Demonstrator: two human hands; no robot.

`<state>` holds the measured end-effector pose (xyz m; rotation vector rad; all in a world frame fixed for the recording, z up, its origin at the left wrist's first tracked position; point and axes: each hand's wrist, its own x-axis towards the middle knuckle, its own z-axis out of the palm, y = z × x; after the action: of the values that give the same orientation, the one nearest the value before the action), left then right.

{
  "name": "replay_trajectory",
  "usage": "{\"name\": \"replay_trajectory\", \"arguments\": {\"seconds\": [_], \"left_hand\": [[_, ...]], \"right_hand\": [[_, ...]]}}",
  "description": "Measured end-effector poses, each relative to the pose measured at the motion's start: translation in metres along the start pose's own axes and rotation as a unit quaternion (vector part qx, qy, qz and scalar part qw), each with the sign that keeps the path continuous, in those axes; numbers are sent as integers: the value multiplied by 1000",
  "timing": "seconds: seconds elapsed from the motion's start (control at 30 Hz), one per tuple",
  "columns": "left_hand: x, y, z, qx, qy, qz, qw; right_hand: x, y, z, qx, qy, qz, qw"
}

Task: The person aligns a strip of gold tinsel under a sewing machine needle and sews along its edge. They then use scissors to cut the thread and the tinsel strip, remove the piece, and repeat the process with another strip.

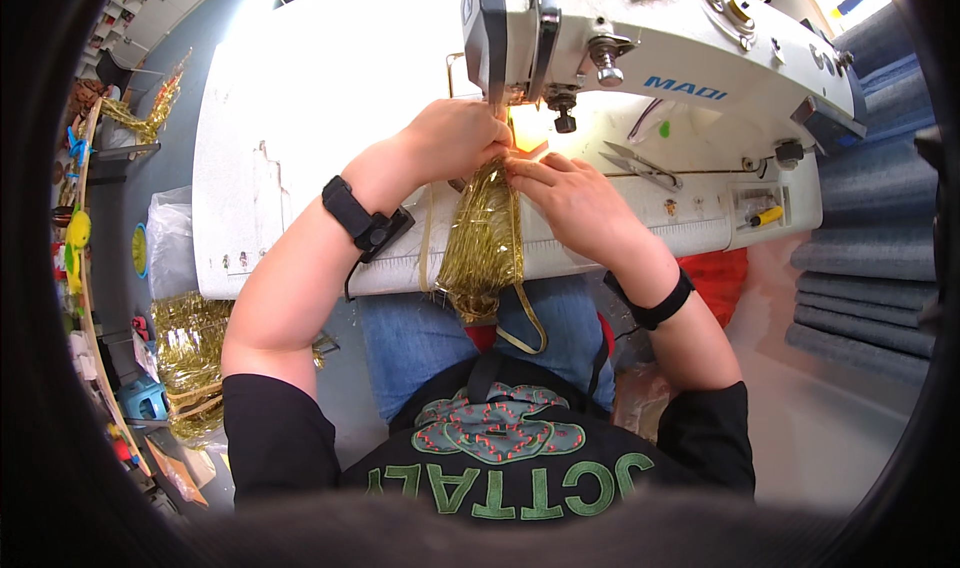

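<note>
Your left hand (455,140) and right hand (572,203) pinch tinsel (475,236); sewing machine (640,43) close ahead, tray (748,201) near the desk's (270,118) front-right corner.

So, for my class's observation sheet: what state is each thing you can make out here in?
Gold tinsel: bunched at the top, hanging over the table edge
Left hand: fingers closed at the tinsel's top
Right hand: fingertips against the tinsel
Sewing machine: light glowing underneath
Scissors: lying flat
Yellow-handled tool: resting in a tray
Blue fabric: stacked in layers
</note>
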<state>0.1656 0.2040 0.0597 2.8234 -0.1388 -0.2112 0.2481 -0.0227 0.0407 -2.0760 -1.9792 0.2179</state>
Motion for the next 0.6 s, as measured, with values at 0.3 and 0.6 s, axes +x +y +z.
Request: {"name": "replay_trajectory", "arguments": {"seconds": [0.3, 0.6], "left_hand": [[-14, -85, -74, -74, -65, -128, 987], [14, -158, -133, 131, 438, -202, 866]], "right_hand": [[1, 0, 3, -3, 26, -3, 1000], [2, -1, 1, 8, 34, 11, 999]]}}
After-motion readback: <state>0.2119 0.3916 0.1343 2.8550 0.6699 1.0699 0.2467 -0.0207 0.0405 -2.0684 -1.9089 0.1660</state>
